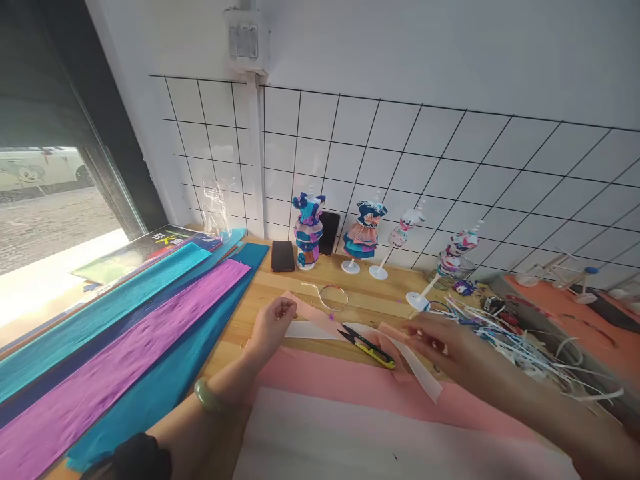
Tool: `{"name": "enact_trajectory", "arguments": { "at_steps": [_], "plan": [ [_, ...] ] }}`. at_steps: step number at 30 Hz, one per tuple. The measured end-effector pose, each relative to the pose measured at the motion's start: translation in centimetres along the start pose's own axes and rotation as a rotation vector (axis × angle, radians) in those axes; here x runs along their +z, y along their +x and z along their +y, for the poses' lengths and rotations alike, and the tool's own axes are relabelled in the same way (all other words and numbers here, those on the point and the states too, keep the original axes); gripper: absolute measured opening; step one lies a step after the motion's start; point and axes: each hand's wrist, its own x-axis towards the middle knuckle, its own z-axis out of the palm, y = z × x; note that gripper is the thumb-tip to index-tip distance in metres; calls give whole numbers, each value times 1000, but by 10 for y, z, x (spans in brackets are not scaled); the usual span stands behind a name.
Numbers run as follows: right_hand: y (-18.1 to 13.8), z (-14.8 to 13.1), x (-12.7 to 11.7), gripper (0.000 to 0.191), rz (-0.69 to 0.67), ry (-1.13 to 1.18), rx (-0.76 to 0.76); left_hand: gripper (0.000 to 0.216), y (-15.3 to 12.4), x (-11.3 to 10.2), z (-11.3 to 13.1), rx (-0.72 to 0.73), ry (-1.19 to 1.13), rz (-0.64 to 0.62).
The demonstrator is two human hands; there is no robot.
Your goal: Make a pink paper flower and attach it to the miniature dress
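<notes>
My left hand (273, 327) pinches one end of a pale pink paper strip (313, 313) above the wooden table (280, 283). My right hand (443, 343) is blurred by motion and holds the strip's other end; its fingers look closed around it. Under the strip lie yellow-handled snips (367, 347), a white strip (423, 377) and broad pink and white crepe sheets (350, 400). A green bangle sits on my left wrist.
Teal, blue and purple crepe sheets (125, 347) cover the left. Small dress forms (309, 230) in paper dresses, two dark phones (283, 256) and a wire ring (333, 297) stand near the grid wall. A tangle of white strips (505, 333) lies right.
</notes>
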Motion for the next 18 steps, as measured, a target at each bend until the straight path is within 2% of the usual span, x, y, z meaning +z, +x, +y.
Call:
{"name": "enact_trajectory", "arguments": {
  "at_steps": [4,7,13,18],
  "plan": [
    [-30,16,22,29,-29,-64,50,22,-5,3,5,34,42,-10],
    [-33,33,31,30,-25,-84,86,20,-8,5,8,56,61,-23],
    [-7,71,46,32,88,-111,191,23,-6,5,4,70,59,-14],
    [13,84,65,28,92,-115,189,27,-4,4,0,61,24,20]
  ]
}}
